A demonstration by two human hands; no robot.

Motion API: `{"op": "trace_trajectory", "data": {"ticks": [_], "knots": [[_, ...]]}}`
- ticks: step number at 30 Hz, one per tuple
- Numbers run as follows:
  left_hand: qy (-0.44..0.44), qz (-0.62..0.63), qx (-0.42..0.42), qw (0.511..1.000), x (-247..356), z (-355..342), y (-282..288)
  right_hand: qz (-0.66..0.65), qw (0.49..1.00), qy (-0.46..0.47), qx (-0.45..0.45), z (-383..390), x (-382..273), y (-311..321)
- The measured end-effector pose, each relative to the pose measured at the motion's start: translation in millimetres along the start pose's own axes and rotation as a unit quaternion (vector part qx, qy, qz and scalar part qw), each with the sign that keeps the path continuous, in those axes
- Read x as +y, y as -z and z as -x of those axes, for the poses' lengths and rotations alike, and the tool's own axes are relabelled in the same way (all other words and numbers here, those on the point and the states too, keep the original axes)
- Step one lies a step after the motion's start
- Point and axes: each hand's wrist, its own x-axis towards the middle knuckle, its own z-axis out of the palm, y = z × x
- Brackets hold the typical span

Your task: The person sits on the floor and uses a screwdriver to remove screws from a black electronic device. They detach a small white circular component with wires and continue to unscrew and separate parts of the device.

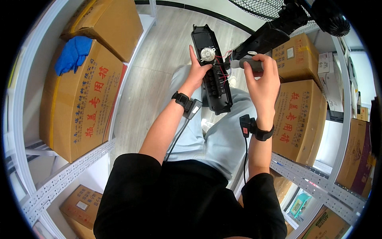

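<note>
My left hand (195,69) holds a long black plastic housing (218,91) by its left side, tilted, with its inside facing up. A round whitish part (207,54) sits in the housing's upper part, with black components below it and thin coloured wires running out to the right, toward a black fan pole (266,36). My right hand (260,79) grips a dark grey handle-like object (248,63) beside those wires, its lighter left end close to the housing. The exact join of wires, pole and object is too small to make out.
Metal shelves (67,171) on both sides hold cardboard boxes (294,147). A blue cloth (73,55) lies on an upper left box. A black wire fan guard (258,10) is at the top right. The pale floor (155,36) shows beyond my legs.
</note>
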Motion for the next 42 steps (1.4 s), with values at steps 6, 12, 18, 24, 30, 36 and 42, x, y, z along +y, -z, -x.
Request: {"op": "trace_trajectory", "data": {"ticks": [6, 12, 18, 24, 30, 36, 42], "knots": [[-0.107, -0.062, -0.032, 0.992, -6.5, -7.2, 7.2, -0.032, 0.999, 0.003, 0.034, 2.0, 5.8, 4.1], [-0.04, -0.053, -0.046, 0.997, -2.2, -1.6, 4.0, -0.069, 0.995, -0.014, 0.066, 9.5, 12.3, 1.7], [-0.058, -0.06, -0.042, 0.996, -6.4, -3.4, 6.7, -0.091, 0.992, -0.012, 0.085, 13.0, 19.2, -2.1], [-0.047, -0.078, -0.051, 0.995, -9.5, -2.9, 8.0, -0.104, 0.989, -0.051, 0.093, 13.6, 25.2, 0.0], [-0.047, -0.113, -0.047, 0.991, -13.5, -6.0, 10.9, -0.13, 0.982, -0.099, 0.093, 13.3, 34.1, 2.7], [-0.063, -0.111, -0.034, 0.991, -11.2, -5.4, 10.8, -0.242, 0.927, -0.242, 0.151, 19.7, 44.8, 7.3], [-0.083, -0.063, -0.024, 0.994, -12.2, -7.3, 9.7, -0.571, 0.699, -0.407, 0.137, 65.9, 137.7, -13.6]]}}
